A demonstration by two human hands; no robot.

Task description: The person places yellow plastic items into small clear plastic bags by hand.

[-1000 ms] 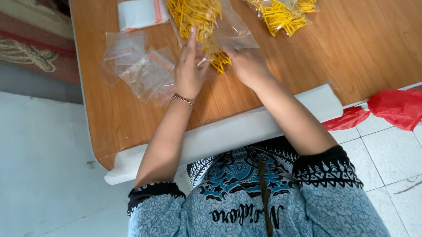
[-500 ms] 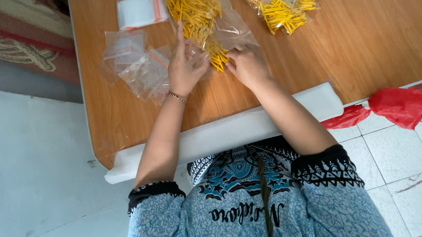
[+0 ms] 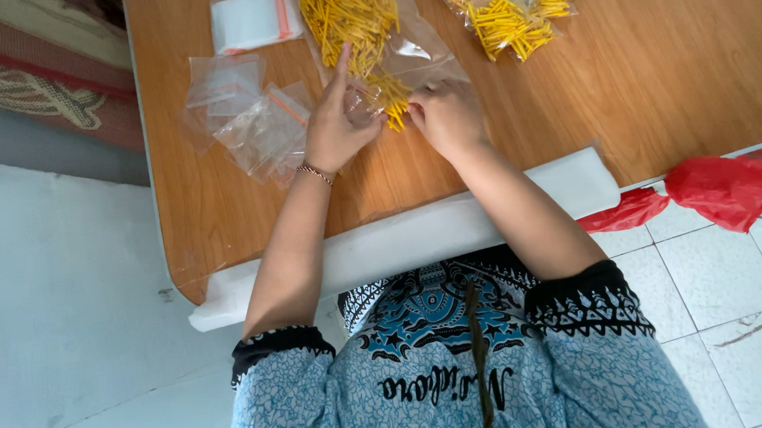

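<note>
**A:** ok so what's on the worktop? All I get is a smooth orange-brown wooden worktop [image 3: 675, 68] with a rounded corner and a pale padded strip along the near edge.

**B:** Mostly plastic. There's a big clear crinkly plastic bag full of thin yellow sticks [image 3: 358, 19] lying open in the middle at the far side, and both hands are right at its near end. The left hand [image 3: 336, 123] has its index finger stuck out straight over the bag, the other fingers curled in, thumb pressed toward the sticks. There's a thin beaded bracelet on that wrist.

**A:** and the right one?

**B:** The right hand [image 3: 447, 115] is bunched up, fingers pressed together, pinching at a little bundle of the short yellow sticks [image 3: 391, 106] between the two hands. That bundle sits at the bag's mouth, touching the worktop. Can't tell how many sticks are actually gripped.

**A:** other stuff?

**B:** Left of the hands there's a loose pile of small empty clear zip pouches with orange seal lines [image 3: 249, 116], flat and glossy. Behind those, a neat stack of the same pouches [image 3: 256, 19]. Far right, a second, smaller clear bag of yellow sticks [image 3: 510, 8], all jumbled. Off the worktop, a crumpled red plastic bag [image 3: 719, 190] lies on the white tiled floor.
</note>
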